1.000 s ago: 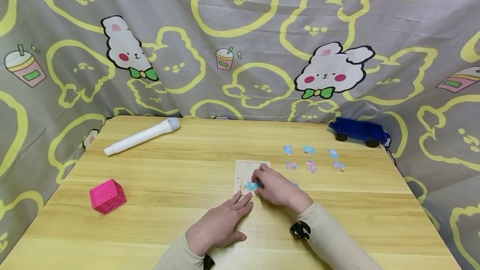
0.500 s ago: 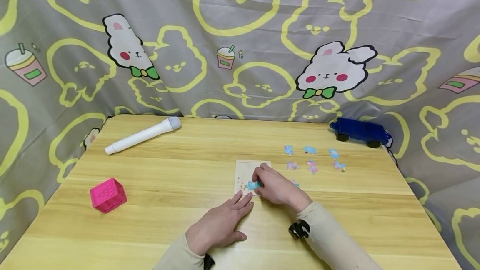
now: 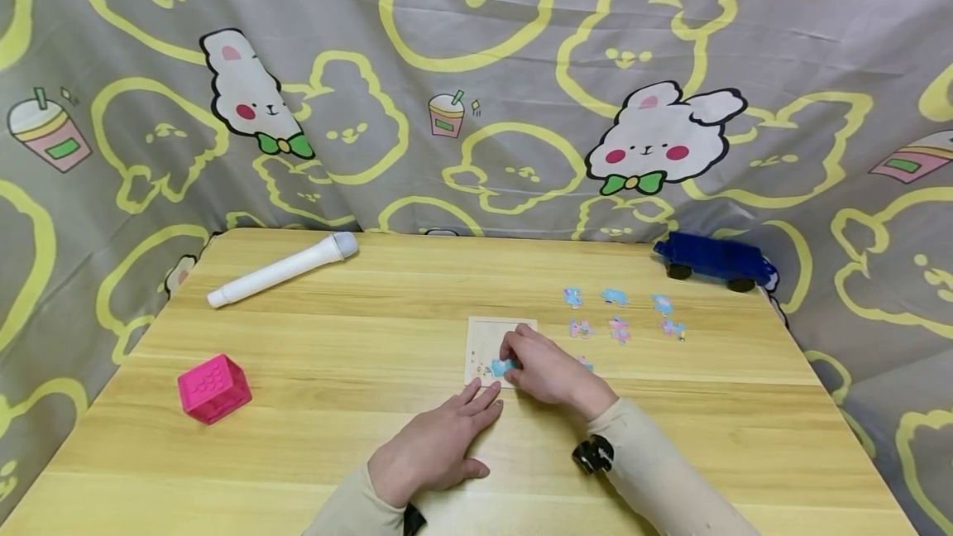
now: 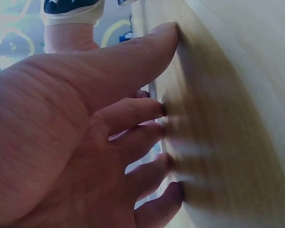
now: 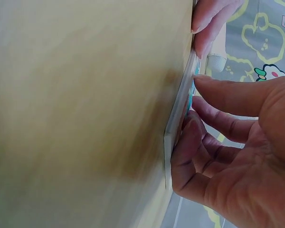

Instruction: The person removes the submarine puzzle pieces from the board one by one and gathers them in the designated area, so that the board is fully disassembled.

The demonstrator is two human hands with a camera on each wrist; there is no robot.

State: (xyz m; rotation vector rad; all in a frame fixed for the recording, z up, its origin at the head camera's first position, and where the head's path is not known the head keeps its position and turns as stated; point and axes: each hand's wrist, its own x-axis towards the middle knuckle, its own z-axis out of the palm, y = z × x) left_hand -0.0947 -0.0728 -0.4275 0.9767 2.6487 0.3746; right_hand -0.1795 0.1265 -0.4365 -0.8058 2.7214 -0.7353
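Note:
A small pale puzzle board (image 3: 484, 337) lies flat at the table's middle, with a blue puzzle piece (image 3: 500, 368) at its near edge. My right hand (image 3: 554, 370) bends over the board, thumb and fingers pinching the blue piece; in the right wrist view they meet low over the board (image 5: 175, 118), and most of the piece is hidden. My left hand (image 3: 435, 445) is spread palm down, fingertips resting by the board's near edge, as the left wrist view also shows. Several loose pieces lie to the right, including a pink one (image 3: 619, 330); another (image 3: 586, 363) is partly hidden behind my right hand.
A white toy microphone (image 3: 283, 271) lies at the back left, and a pink block (image 3: 214, 389) sits at the left. On the back right corner stands a dark blue toy car (image 3: 715, 260). A patterned grey curtain (image 3: 514, 98) hangs behind the wooden table (image 3: 335, 337).
Both hands stay in place, the right one shifting barely at all over the blue piece. The board and loose pieces look unmoved; the camera view wobbles slightly.

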